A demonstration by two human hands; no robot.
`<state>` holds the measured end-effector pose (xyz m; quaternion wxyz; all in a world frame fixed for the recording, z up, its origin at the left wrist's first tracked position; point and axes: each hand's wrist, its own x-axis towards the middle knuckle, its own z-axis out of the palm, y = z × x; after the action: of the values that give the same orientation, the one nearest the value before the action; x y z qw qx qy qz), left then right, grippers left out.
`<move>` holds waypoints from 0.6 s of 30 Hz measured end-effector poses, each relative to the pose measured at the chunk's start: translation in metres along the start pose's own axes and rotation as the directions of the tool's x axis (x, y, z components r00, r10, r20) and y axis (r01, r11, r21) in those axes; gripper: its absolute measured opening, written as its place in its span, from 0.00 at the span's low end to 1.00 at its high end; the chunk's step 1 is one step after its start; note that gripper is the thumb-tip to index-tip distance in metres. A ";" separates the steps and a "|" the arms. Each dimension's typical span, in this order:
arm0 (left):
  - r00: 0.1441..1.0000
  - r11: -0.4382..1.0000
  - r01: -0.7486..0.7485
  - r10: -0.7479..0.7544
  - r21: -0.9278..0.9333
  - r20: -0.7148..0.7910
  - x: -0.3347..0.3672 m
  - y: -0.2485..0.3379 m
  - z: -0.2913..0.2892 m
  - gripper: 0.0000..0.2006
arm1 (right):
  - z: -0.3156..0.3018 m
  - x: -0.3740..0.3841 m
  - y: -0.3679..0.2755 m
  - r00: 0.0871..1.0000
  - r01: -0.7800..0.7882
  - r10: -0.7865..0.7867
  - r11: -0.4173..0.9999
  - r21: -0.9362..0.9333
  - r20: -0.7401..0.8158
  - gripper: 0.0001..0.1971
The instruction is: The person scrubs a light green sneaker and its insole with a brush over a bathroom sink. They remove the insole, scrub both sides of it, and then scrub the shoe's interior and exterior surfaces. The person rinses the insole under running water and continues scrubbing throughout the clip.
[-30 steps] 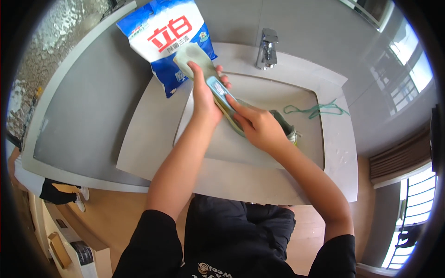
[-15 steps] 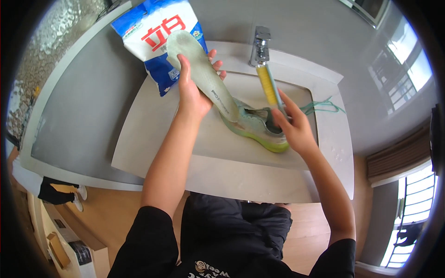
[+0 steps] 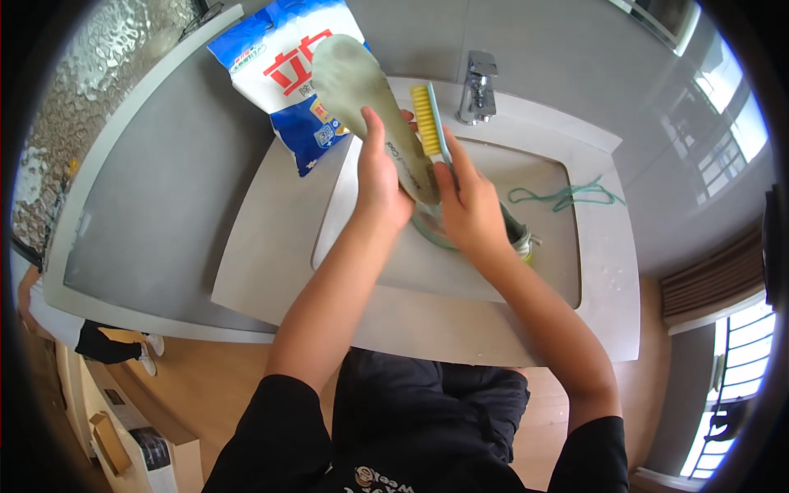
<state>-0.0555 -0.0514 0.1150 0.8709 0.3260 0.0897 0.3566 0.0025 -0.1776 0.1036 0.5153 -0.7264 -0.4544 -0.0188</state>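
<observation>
Over the pale square stone sink [image 3: 493,283] | my left hand [image 3: 380,177] grips a long grey-green shoe insole [image 3: 370,103] | my right hand [image 3: 468,209] is closed on a yellow-bristled scrub brush [image 3: 427,123] beside it | green sneaker [image 3: 518,234] mostly hidden under my hands | blue-white soap bag [image 3: 283,62] partly covered.

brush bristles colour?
Yellow bristles on the light-blue-backed scrub brush in the right hand, clearest in the head view.

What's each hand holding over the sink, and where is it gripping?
The left hand grips the pale green insole at its lower end. The right hand holds the yellow-bristled brush by its handle end.
</observation>
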 end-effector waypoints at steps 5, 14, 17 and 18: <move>0.997 0.999 0.045 -0.043 0.023 -0.057 -0.001 0.011 0.001 0.35 | -0.023 -0.015 0.007 0.997 0.053 -0.051 0.998 -0.046 0.057 0.25; 0.995 0.999 0.044 -0.044 -0.003 -0.089 0.009 0.000 -0.015 0.35 | -0.024 -0.033 0.015 0.967 0.217 -0.207 0.975 -0.052 0.149 0.26; 0.990 0.993 0.112 -0.108 0.036 -0.089 0.006 0.002 -0.012 0.36 | -0.026 -0.038 0.015 0.961 0.213 -0.202 0.976 -0.041 0.191 0.27; 0.988 0.993 0.112 -0.107 0.046 -0.112 0.006 0.002 -0.010 0.38 | -0.026 -0.039 0.015 0.959 0.208 -0.199 0.978 -0.025 0.204 0.27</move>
<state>-0.0562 -0.0415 0.1094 0.8742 0.3233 0.1641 0.3231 0.0008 -0.2232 0.0855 0.4455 -0.6856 -0.5756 -0.0090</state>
